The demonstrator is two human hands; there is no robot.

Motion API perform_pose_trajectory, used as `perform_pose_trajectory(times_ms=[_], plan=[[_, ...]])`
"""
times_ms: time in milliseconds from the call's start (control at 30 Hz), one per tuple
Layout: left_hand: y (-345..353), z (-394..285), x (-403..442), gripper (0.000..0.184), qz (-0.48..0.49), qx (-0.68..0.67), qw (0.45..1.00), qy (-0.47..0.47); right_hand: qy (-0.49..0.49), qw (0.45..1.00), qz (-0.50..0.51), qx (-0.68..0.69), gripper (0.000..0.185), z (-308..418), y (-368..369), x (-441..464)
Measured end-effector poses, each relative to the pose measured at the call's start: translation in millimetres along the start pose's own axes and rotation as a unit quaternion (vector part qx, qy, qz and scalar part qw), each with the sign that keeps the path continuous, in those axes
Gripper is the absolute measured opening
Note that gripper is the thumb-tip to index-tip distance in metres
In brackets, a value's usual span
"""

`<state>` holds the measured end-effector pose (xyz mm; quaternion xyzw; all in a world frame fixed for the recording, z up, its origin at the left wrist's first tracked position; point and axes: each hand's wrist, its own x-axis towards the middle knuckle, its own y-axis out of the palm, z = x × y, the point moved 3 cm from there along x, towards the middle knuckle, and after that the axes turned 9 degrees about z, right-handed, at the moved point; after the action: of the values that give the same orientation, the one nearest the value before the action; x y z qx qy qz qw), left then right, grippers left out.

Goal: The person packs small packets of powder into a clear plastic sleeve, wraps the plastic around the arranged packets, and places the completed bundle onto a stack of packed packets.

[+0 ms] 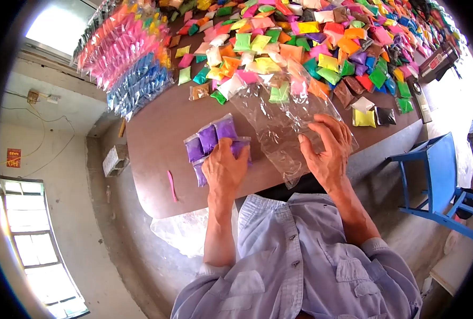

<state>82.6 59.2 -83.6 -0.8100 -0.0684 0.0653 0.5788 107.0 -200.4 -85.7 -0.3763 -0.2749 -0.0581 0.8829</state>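
Observation:
Several small purple packets lie clustered on the table's near left part. My left hand is on top of them, its fingers bent around the packets and its thumb at their right side. Some fingertips are hidden by the hand. To the right, a large clear plastic bag lies spread flat, its far end over the coloured packets. My right hand is over the bag's right part, thumb and fingers curved and apart. Whether its fingertips touch the film is unclear.
Loose coloured packets pile over the far side of the brown table. Strips of bagged packets are heaped at the far left. A pink plastic tool lies near the left edge. A blue stool stands at right.

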Motion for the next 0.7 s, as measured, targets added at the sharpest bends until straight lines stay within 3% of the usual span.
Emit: perform_pose_trajectory(times_ms=[200,267,367,433,500,533,667,700], plan=[[-5,2,-7,0.043,-0.05,-0.09,0.994,0.028,0.001,1.0,-0.012,0.008,0.034,-3,2,-3],[-9,5,-6,0.039,0.005,-0.263,0.965,-0.02,0.005,1.0,-0.012,0.011,0.034,-1,1,-3],[-11,7,-4,0.034,-0.005,-0.302,0.953,0.021,0.002,1.0,-0.012,0.007,0.035,2,0,-4],[-11,4,-4,0.032,-0.012,-0.253,0.967,0.039,0.005,1.0,-0.013,0.011,0.036,2,3,-4],[-3,2,-7,0.039,-0.013,-0.047,0.996,0.068,0.007,1.0,-0.014,0.008,0.036,-1,5,-5],[-2,0,-8,0.044,0.027,-0.059,0.997,0.038,0.009,1.0,-0.011,0.004,0.036,-1,6,-7],[6,-1,-11,0.044,0.001,-0.043,0.995,0.088,0.011,1.0,-0.009,0.003,0.037,-2,6,-7],[7,0,-11,0.041,0.001,-0.096,0.992,0.085,0.01,1.0,-0.008,0.006,0.037,-2,5,-7]])
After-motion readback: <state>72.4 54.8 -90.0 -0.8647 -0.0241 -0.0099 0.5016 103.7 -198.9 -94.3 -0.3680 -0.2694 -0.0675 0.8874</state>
